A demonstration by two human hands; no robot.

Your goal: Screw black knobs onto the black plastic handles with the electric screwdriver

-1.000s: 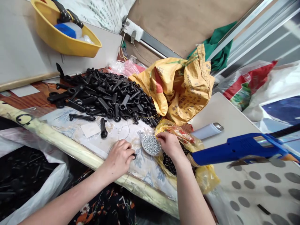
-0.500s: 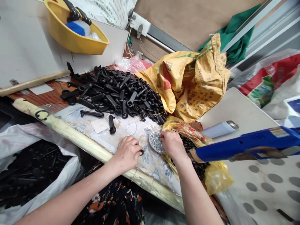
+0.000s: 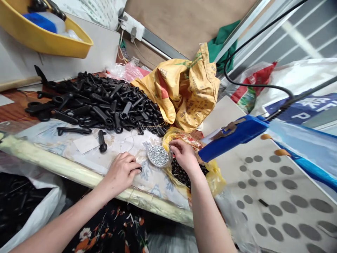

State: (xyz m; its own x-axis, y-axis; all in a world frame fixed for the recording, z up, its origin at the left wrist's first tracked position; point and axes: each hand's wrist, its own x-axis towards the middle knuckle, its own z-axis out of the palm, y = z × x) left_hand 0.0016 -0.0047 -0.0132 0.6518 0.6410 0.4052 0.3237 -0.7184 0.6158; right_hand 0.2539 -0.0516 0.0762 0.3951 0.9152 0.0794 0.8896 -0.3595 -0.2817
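My left hand (image 3: 121, 173) rests on the patterned cloth (image 3: 147, 177), fingers curled round a small black part at its fingertips. My right hand (image 3: 183, 153) hovers at the right rim of a round dish of small silver screws (image 3: 158, 156), fingers pinched together; what they pinch is too small to make out. Under the right wrist lies a yellow plastic bag of small black pieces (image 3: 181, 174). A big heap of black plastic handles (image 3: 100, 103) lies beyond the hands, with two loose handles (image 3: 101, 140) nearer.
A blue electric tool (image 3: 231, 135) with a black cable hangs to the right of my right hand. A yellow woven sack (image 3: 184, 91) stands behind the dish. A yellow bowl (image 3: 44, 37) sits top left. A white bag of black parts (image 3: 21, 203) hangs lower left.
The view has swung right and things have shifted left in the picture. The blue tool now sits nearer and tilted up. Both hands stay by the screw dish, barely moved.
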